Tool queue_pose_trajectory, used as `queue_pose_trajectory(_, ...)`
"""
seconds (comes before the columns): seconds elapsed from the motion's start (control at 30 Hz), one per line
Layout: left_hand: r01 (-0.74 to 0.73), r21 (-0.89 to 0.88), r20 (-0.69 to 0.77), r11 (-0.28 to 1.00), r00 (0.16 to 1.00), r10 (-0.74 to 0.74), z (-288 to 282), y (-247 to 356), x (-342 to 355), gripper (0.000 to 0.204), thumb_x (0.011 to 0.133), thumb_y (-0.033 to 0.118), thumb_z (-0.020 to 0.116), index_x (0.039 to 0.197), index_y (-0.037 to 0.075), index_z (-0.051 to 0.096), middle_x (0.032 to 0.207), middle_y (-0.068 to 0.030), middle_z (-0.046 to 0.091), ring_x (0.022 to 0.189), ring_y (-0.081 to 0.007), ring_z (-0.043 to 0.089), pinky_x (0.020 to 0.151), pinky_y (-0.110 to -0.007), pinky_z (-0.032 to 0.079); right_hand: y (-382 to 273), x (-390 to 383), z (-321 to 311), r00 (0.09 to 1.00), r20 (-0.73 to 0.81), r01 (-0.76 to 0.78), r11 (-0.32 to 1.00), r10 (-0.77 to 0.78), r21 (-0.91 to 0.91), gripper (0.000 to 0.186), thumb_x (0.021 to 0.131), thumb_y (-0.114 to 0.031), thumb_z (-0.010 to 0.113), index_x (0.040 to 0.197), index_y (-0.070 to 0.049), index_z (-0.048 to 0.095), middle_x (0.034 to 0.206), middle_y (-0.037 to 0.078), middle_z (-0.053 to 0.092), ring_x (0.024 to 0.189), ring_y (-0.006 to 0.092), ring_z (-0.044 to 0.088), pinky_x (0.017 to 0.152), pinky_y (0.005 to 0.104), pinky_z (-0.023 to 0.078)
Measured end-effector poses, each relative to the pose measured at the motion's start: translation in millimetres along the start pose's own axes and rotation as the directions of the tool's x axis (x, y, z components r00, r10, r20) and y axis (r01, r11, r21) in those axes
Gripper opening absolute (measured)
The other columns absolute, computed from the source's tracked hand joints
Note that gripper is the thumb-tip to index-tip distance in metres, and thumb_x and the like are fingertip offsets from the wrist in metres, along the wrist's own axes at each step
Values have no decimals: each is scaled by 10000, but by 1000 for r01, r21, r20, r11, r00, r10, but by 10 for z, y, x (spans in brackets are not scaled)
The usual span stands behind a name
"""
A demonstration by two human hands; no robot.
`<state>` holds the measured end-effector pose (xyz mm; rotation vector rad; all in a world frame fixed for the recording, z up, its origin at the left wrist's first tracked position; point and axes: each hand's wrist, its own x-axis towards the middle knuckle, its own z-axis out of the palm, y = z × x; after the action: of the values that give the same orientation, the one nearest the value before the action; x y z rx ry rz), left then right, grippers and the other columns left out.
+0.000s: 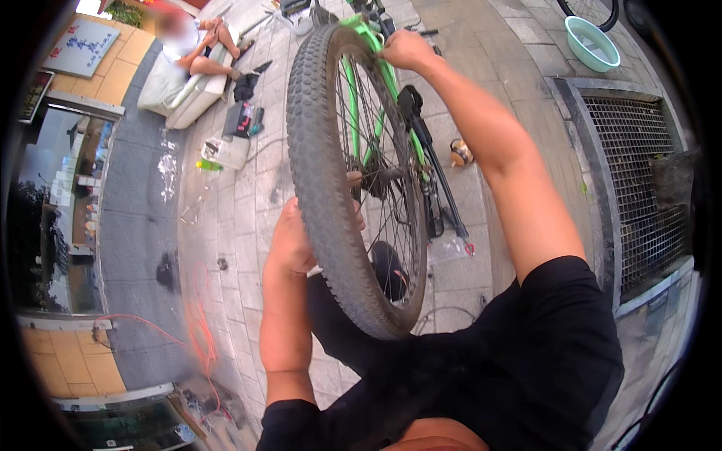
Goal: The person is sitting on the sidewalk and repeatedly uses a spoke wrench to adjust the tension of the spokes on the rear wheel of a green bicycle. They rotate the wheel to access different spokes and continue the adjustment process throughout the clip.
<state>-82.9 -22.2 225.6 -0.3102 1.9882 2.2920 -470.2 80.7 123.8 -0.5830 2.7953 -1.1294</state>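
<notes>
A bicycle wheel with a black knobby tyre [312, 128] stands upright close in front of me, set in a green bicycle frame [387, 79]. My left hand [292, 237] is at the wheel's left side, level with the hub [382, 180]. The tyre covers much of it. Some fingertips show bent between the spokes near the hub, and what they hold is hidden. My right hand [406, 51] is closed on the green frame just right of the tyre's top. A black kickstand [444, 188] slants down on the wheel's right.
A person sits on a pale sofa [177, 94] at the far left, near a toolbox [241, 119] and a white jug [226, 152]. Orange hose [199, 334] trails over the left paving. A metal grate [632, 165] and a light-green basin [592, 45] are on the right.
</notes>
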Motion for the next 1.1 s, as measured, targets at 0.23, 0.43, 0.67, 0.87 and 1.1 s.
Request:
queue_pose_trajectory(0.23,215,-99,79,972,975,-208,-72,-269,-232,700,876,362,681,1413,-23,448,887,-189,678,838,-354,725,743,-457,604,801,-1827,174,843,-535,189,904,51,384,337,947,-335,640,1087,-54,761,1045,198,737,994,391,702,859,422,544)
queue_pose_trajectory(0.43,392,-165,146,905,917,-371,46,-498,-376,639,960,531,629,1343,40,486,935,-228,692,857,-375,748,655,-457,640,2177,-3623,1151,913,-184,-365,930,365,33,303,920,-265,587,1044,-58,770,1028,263,716,1000,439,695,899,524,537)
queue_pose_trajectory(0.67,559,-297,15,774,813,-581,37,-817,-375,663,935,373,734,1386,2,420,1001,-222,683,819,-387,727,728,-508,634,2744,-4856,1825,836,180,-445,833,518,-329,289,896,-249,587,1039,-110,795,1055,223,739,1028,411,706,945,505,541)
queue_pose_trajectory(0.87,601,-229,120,765,798,-591,-64,-1177,-521,600,963,283,664,1422,-28,433,1070,-180,692,966,-361,719,935,-505,581,2929,-4653,1912,795,364,-348,856,486,-383,292,881,-265,596,1047,-126,792,1095,198,741,1067,381,702,963,490,531)
queue_pose_trajectory(1.1,477,-134,60,869,879,-473,198,-1410,-582,634,1016,327,607,1423,-107,389,1116,-202,656,1032,-333,706,975,-464,572,3319,-4686,1886,841,335,-242,849,425,-470,297,922,-273,592,1111,-117,758,1175,188,716,1141,376,670,997,483,494)
